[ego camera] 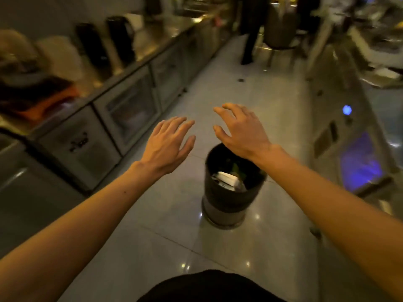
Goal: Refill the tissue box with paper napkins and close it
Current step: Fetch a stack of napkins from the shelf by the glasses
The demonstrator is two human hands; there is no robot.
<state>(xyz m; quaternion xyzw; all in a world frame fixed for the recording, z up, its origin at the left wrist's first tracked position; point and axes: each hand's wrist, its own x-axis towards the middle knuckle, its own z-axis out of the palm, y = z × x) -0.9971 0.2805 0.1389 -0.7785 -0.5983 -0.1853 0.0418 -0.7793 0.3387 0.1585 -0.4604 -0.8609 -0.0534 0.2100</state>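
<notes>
Both my arms reach forward over a tiled aisle. My left hand [169, 143] is flat, palm down, fingers spread and empty. My right hand [239, 129] hovers beside it with fingers curled apart, also empty, just above the far rim of a dark round waste bin [226, 199]. White crumpled paper or packaging [227, 180] lies inside the bin. No tissue box and no stack of napkins shows in this blurred view.
A long steel counter [122, 68] with glass-door cabinets runs along the left, carrying dark dispensers [121, 38]. Another counter [340, 101] with blue lights lines the right. A person's dark legs [249, 44] stand far down the aisle beside a round table.
</notes>
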